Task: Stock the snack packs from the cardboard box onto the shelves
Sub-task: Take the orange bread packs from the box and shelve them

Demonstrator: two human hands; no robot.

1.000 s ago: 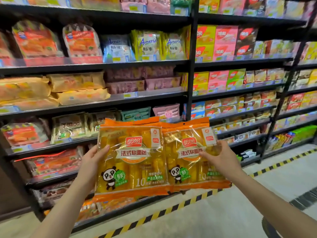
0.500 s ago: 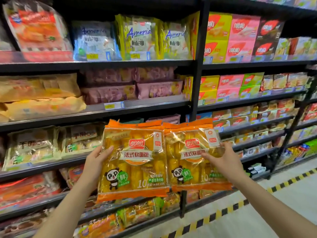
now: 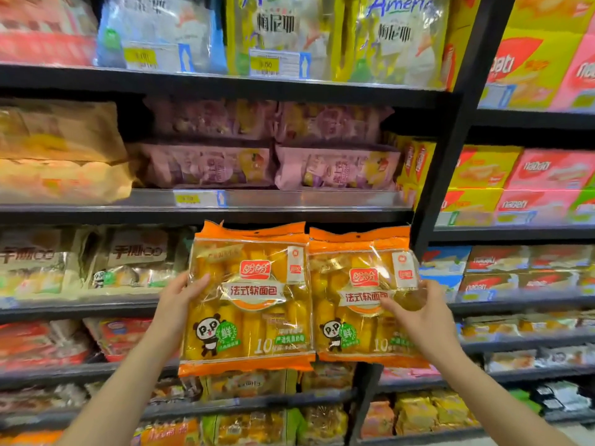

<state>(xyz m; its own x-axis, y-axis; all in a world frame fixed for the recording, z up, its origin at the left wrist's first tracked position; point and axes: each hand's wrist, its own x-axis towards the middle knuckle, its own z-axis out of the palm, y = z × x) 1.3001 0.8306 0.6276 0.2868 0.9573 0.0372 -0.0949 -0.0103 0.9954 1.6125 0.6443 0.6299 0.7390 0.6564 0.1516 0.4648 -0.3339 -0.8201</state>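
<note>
A person holds two orange-trimmed snack packs upright and side by side in front of black store shelving, one pack in each hand. The left hand point(image 3: 175, 304) grips the left snack pack point(image 3: 249, 300) by its left edge, thumb laid across the clear front and the other fingers hidden behind the wrapper. The right hand point(image 3: 421, 320) grips the right snack pack point(image 3: 360, 297) at its right edge, thumb and fingertips curled onto the front film. The two packs meet edge to edge, the left one slightly overlapping the right, and both show a red logo, a cartoon panda and yellow bread pieces through the film. They hang in the air just below the lip of a shelf point(image 3: 289, 201) carrying a yellow price tag point(image 3: 188, 198), neither pack resting on any shelf. On that shelf sit pink-purple bags point(image 3: 209, 165) stacked two high, with tan bread bags point(image 3: 61, 156) to their left. Above, blue and yellow packets point(image 3: 277, 30) stand behind price labels. To the left of the held packs, beige bread packs point(image 3: 135, 262) line the shelf at the same level. A black upright post point(image 3: 450, 149) divides this bay from the one on the right, where yellow and pink wafer boxes point(image 3: 515, 178) fill the rows. The cardboard box is out of view.
</note>
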